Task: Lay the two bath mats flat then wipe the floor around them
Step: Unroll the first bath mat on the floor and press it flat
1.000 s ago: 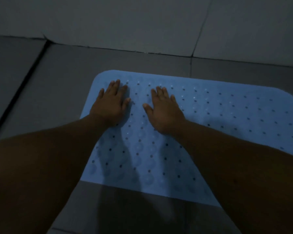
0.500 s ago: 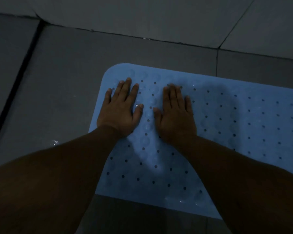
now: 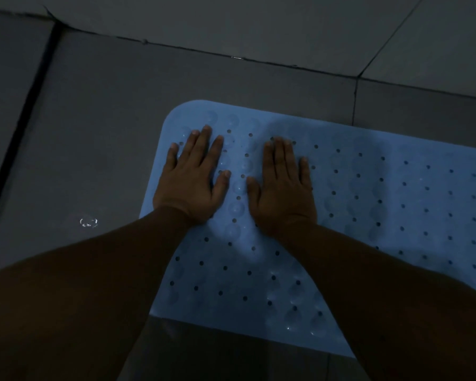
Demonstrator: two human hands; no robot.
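No text, label, brand, number or sign is showing anywhere in this dim view. The blue bath mat point(image 3: 368, 204) is carrying only rows of small round holes and suction-cup bumps, and the grey floor tiles point(image 3: 99, 138) are bearing nothing legible, just dark grout lines.

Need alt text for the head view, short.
Both hands, left hand and right hand, press palms-down side by side on the left end of a blue mat with holes, lying on dim grey floor tiles. A small wet glint sits left of it.
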